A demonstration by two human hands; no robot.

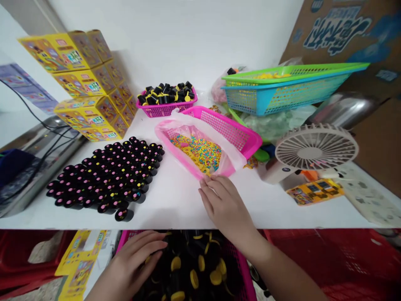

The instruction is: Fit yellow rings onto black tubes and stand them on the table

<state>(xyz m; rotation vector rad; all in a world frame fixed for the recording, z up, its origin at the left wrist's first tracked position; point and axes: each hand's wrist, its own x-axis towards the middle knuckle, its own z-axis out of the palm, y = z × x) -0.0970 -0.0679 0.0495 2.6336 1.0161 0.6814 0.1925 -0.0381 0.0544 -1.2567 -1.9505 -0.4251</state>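
My right hand (224, 205) is closed at the near corner of a pink basket lined with a plastic bag (208, 125); its fingertips pinch the edge there. Inside lie small multicoloured beads (200, 150) and yellow pieces (192, 156). Below the table edge, my left hand (136, 261) rests with fingers stretched over black containers with yellow caps (194, 278), which fill another pink basket (246, 276). Nothing shows in its grasp, though the fingertips partly merge with the dark containers. To the left on the table, many black cups (109, 175) stand close together, with coloured beads on top.
Yellow printed boxes (90, 92) are stacked at the back left. Behind stands a pink basket of black containers (167, 100). On the right are stacked green and blue baskets (282, 92), a small fan (315, 152), a yellow packet (315, 192) and a cardboard box (376, 54).
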